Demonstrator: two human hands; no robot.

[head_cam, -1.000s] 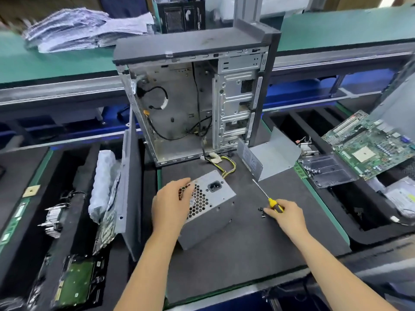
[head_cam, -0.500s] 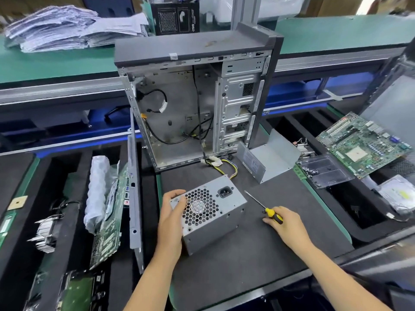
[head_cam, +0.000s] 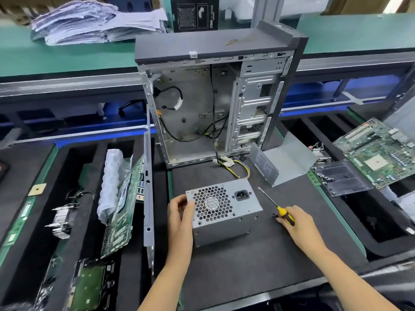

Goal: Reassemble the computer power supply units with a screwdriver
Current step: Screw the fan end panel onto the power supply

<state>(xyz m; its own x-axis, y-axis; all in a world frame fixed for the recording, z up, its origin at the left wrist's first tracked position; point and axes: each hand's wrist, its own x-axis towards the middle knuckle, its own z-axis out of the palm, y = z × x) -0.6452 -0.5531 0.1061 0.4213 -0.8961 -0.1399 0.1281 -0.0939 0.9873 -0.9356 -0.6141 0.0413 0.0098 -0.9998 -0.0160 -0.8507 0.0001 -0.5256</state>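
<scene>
The left hand [head_cam: 180,213] grips the left edge of the grey sheet-metal power supply unit [head_cam: 224,211], fingers curled round its corner beside the honeycomb fan grille; the unit rests tilted on the dark foam-covered worktop [head_cam: 258,261], its black mains socket facing up. The right hand [head_cam: 297,223] lies on the worktop to the right of the unit, fingers closed round the yellow-and-black handle of a slim screwdriver [head_cam: 275,204], whose steel shaft points up and left. Small dark screws [head_cam: 274,216] lie just beside its fingertips. Behind the unit stands an open grey tower computer case [head_cam: 215,104], black cables hanging inside, with a yellow-and-black wire bundle [head_cam: 235,167] trailing from its base. Right of the case sits a bent grey metal cover [head_cam: 284,161], then a clear plastic tray [head_cam: 342,178] and a green motherboard [head_cam: 379,153]. A grey side panel [head_cam: 148,198] stands upright at left.
</scene>
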